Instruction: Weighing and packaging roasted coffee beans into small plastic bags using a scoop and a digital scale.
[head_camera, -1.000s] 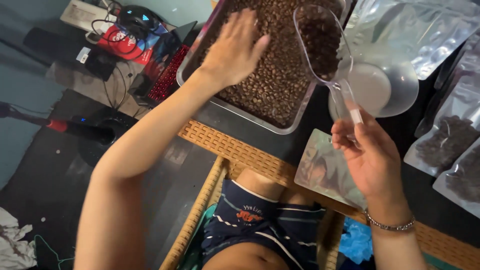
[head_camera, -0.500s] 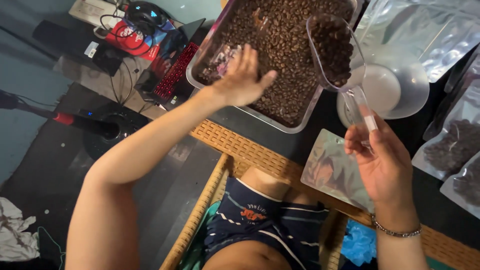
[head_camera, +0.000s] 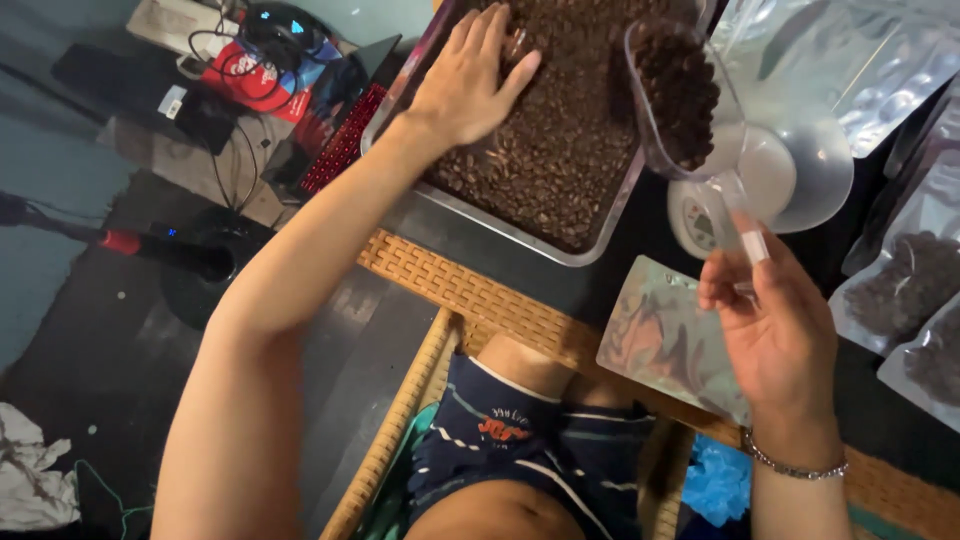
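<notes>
Head view: woven-edged dark table (head_camera: 470, 290), cluttered grey floor (head_camera: 90, 330) beside

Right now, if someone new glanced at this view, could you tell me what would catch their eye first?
Probably the metal tray of coffee beans at top centre, with the left hand resting flat in the beans. Next, the clear scoop full of beans, held by its handle in the right hand above a white bowl on the right. A shiny empty pouch lies just below, at the table's edge.
</notes>
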